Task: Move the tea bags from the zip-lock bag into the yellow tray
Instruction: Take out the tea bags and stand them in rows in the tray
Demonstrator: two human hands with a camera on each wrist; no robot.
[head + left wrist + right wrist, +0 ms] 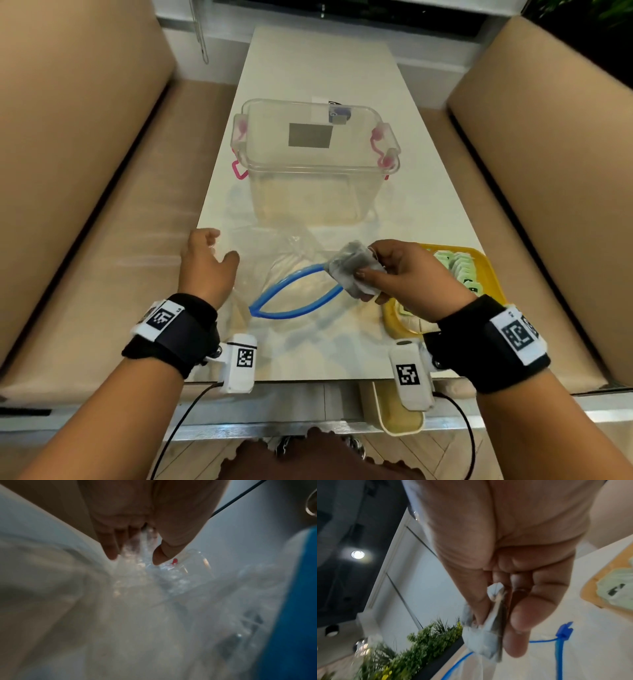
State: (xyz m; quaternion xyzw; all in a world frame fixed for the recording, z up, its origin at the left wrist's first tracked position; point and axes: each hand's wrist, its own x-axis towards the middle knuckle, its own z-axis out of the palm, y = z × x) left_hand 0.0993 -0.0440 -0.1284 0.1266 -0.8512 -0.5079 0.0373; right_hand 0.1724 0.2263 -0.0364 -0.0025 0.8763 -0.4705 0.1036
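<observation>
Left hand (pixel 207 263) at 9 o'clock on the white table (pixel 322 68), fingers curled and thumb pinching the clear film of the zip-lock bag (pixel 287 267), whose blue zip mouth gapes open at centre. Right hand (pixel 407 274) at 3 o'clock just above the bag mouth, thumb and fingers pinching a small stack of grey tea bags (pixel 354 270). Yellow tray (pixel 491 274) at 4 o'clock, just beside that hand, holding green-tagged tea bags; clear lidded box (pixel 311 150) at 12 o'clock.
</observation>
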